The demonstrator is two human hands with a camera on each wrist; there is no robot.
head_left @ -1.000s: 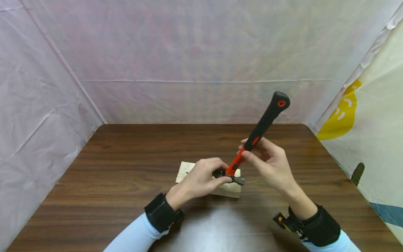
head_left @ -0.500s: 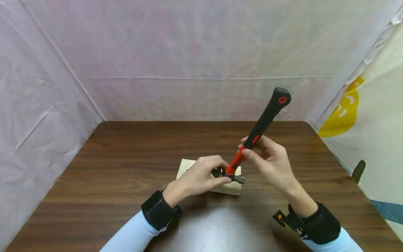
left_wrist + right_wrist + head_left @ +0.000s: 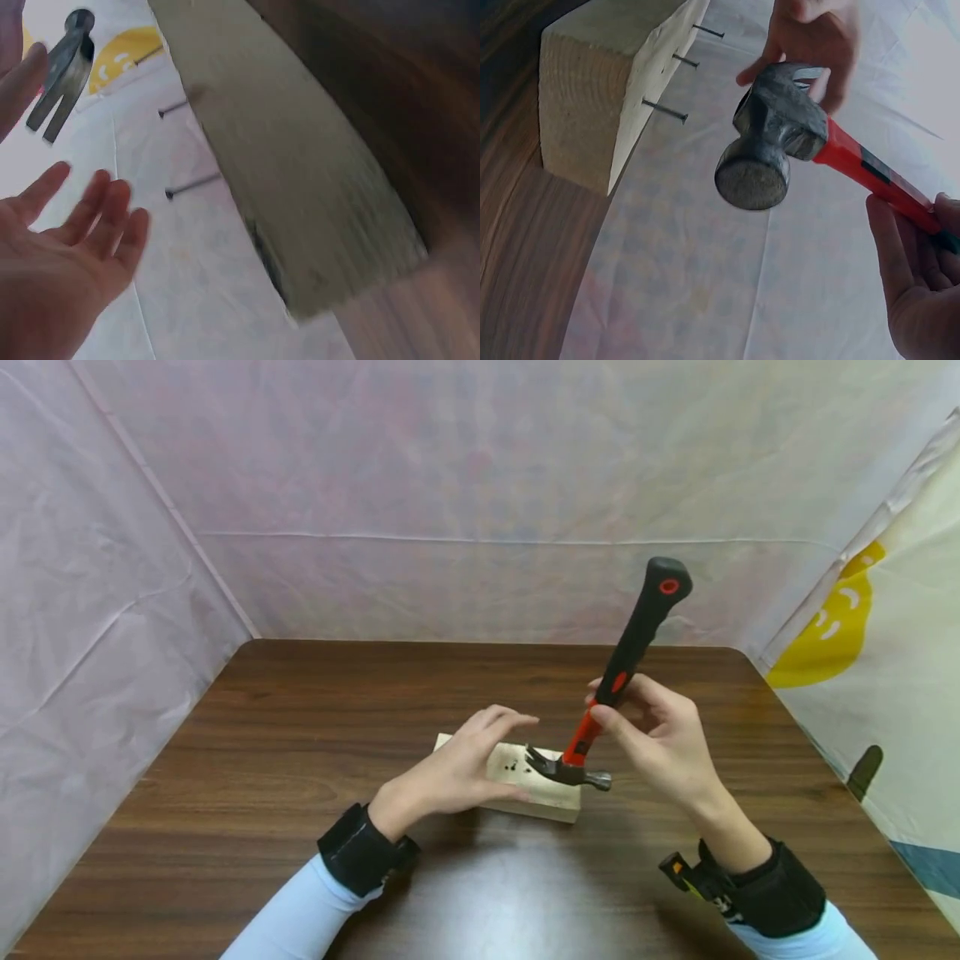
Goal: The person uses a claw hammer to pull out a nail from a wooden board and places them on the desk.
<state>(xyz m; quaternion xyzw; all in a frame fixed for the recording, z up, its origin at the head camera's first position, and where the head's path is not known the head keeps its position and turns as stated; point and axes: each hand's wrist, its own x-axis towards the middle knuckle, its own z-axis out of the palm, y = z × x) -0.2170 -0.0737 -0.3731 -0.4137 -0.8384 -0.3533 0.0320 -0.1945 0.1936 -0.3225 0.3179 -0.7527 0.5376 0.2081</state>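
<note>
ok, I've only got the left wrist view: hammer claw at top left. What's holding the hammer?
Observer: The right hand. In the head view it pinches the hammer near where the red shaft meets the black grip.
Operator: Handle up or down?
Observer: Up. The head view has the grip's end high, leaning right, with the claw end low over the wooden block.
Operator: And the striking face, touching anything?
Observer: No. In the right wrist view the round striking face shows bare, clear of the nails.
</note>
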